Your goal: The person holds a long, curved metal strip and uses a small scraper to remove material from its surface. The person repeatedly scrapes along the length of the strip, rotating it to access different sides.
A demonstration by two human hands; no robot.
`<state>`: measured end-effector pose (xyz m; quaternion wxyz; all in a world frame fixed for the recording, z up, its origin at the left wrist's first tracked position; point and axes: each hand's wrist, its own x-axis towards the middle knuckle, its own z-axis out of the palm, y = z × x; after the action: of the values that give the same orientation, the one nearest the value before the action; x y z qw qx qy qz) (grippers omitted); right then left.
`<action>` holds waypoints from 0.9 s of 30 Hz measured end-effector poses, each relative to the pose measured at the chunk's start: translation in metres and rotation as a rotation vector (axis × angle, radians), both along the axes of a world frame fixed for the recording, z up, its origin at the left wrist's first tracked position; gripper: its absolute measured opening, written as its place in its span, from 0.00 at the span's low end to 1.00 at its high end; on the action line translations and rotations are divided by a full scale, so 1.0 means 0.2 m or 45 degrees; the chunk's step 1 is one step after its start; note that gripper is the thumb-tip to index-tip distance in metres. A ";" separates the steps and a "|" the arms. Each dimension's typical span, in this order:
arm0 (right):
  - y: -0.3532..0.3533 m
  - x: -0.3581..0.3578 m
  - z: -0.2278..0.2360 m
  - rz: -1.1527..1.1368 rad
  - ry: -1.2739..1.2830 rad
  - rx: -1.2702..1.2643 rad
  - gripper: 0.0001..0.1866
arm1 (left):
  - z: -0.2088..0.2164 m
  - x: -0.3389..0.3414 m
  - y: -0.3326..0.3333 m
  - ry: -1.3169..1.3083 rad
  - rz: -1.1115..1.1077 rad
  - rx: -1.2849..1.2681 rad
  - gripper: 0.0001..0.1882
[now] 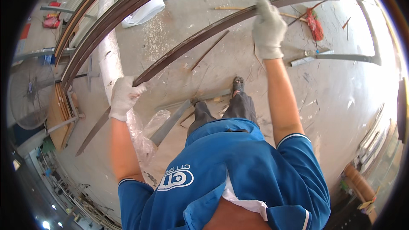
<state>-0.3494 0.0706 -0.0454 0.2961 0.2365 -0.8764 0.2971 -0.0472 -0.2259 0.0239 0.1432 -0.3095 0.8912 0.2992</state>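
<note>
Where the brown strip [196, 44] runs: slantwise above the floor [213, 66], from the left hand [125, 96] up past the right hand [269, 27]; its far end fades into glare.
Left hand: gloved in white, fingers curled firmly around the strip; the fingertips are partly hidden.
Right hand: gloved too, laid across the strip with blurred fingers reaching past its upper edge; how tightly they close, I cannot tell.
Thin dark piece [93, 131]: slants out beneath the left glove, which hides whether it joins the strip.
Brown frames [96, 32]: at upper left, cut off by the top edge.
Fan [32, 89]: far left, its blades hard to make out.
Red bundle [315, 24]: on the floor at upper right, contents unclear.
Shoe [238, 84]: one dark one shows; the other foot is hard to discern.
</note>
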 end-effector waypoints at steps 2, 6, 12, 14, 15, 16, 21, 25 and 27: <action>-0.20 0.27 0.00 0.044 -0.021 0.023 0.15 | 0.00 -0.01 -0.01 0.062 -0.087 -0.005 0.26; -0.54 0.85 0.02 0.307 -0.159 0.054 0.14 | -0.01 -0.04 -0.03 0.067 -0.212 -0.121 0.26; -0.50 0.99 0.16 0.734 -0.225 -0.146 0.20 | 0.01 0.04 -0.06 0.169 -0.303 0.047 0.17; -0.35 0.80 0.15 0.570 -0.333 -0.417 0.22 | 0.07 0.15 -0.13 0.114 -0.218 0.150 0.17; -0.27 0.69 0.13 0.398 -0.206 -0.463 0.22 | 0.09 0.20 -0.16 0.032 -0.151 0.180 0.17; -0.22 0.55 0.11 0.284 -0.054 -0.477 0.18 | 0.08 0.24 -0.17 0.080 -0.128 0.192 0.20; -0.10 0.31 0.07 -0.259 -0.109 0.088 0.20 | 0.02 0.19 -0.20 0.068 -0.373 -0.025 0.18; -0.38 0.70 0.10 0.090 -0.055 0.184 0.20 | -0.03 0.07 -0.16 0.073 -0.441 0.089 0.16; -0.57 0.98 0.09 0.308 -0.356 0.344 0.17 | -0.02 0.06 -0.14 0.039 -0.326 0.223 0.16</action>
<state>-0.1537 -0.0436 -0.0268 0.0996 0.3339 -0.9060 0.2401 -0.0358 -0.2537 0.0197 0.1930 -0.1749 0.8960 0.3597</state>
